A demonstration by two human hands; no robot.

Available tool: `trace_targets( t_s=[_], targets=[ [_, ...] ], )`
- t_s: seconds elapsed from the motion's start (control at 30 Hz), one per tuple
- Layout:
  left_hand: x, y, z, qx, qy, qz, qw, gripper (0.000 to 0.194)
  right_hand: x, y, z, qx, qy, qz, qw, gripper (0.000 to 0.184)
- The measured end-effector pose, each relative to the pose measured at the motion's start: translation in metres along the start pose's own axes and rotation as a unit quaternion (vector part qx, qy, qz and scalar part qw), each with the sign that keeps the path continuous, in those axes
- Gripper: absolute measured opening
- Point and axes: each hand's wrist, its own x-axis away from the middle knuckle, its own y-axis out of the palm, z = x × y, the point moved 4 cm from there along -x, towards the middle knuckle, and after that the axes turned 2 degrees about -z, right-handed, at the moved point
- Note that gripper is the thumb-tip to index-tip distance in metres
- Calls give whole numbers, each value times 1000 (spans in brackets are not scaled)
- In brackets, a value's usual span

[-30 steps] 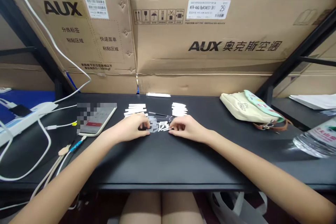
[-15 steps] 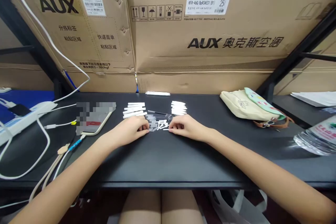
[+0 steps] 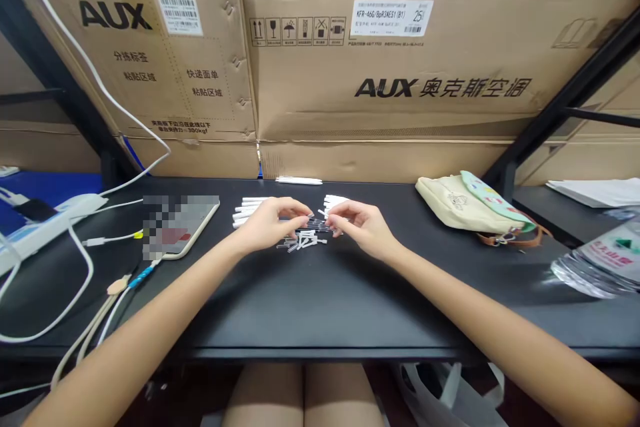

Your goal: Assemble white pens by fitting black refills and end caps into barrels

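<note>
My left hand [image 3: 275,221] is closed in a pinch above the small parts. A tiny clear or silvery piece shows at its fingertips, too small to name. Facing it, my right hand [image 3: 361,227] pinches a small white pen part [image 3: 323,213]. Below and between the hands lie thin dark pen refills [image 3: 316,225] and a loose pile of short white pen parts [image 3: 303,241], with clear pieces at its left. White pen barrels [image 3: 244,211] lie in a row beside my left hand, partly covered by it. Tapered white pen pieces [image 3: 334,199] are behind my right hand.
White pens [image 3: 299,181] lie at the back of the black table [image 3: 320,307], before cardboard boxes [image 3: 390,107]. To the left are a phone [image 3: 185,227], cables and a power strip [image 3: 55,227]. A cream pouch [image 3: 450,200] and a plastic bottle [image 3: 595,263] stand right.
Both hands have risen off the tabletop and moved a little away from me. Their fingertips have come closer together, each pinching a small piece.
</note>
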Motion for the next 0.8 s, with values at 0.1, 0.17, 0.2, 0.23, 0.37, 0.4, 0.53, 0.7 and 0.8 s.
trace_targets(
  t_s=[0.1, 0.17, 0.2, 0.23, 0.37, 0.4, 0.53, 0.7, 0.8],
  targets=[
    [-2, 12, -13, 96, -11, 13, 995, 32, 0, 0, 1, -7, -1, 9, 1000, 25],
    [1, 16, -18, 122, -17, 11, 992, 33, 1, 2, 2, 3, 0, -4, 1000, 25],
    [2, 17, -19, 127, -17, 9, 992, 33, 2, 3, 2, 12, 0, -14, 1000, 24],
    [4, 17, -20, 129, -17, 6, 992, 33, 2, 3, 2, 21, -2, -23, 1000, 24],
    [5, 14, -18, 115, -8, -5, 993, 31, 3, 2, -3, 92, -35, -53, 994, 23],
    [5, 14, -17, 109, -7, -6, 994, 30, 3, 1, -6, 124, -57, -64, 989, 22],
    [5, 19, -14, 108, -21, -8, 994, 25, 6, 5, -12, 166, -112, -67, 977, 16],
    [6, 27, -13, 205, -58, 32, 977, 28, 10, 10, -6, -3, -63, 39, 997, 14],
    [7, 28, -14, 246, -75, 57, 965, 31, 9, 13, -4, -49, -53, 29, 997, 13]
  ],
)
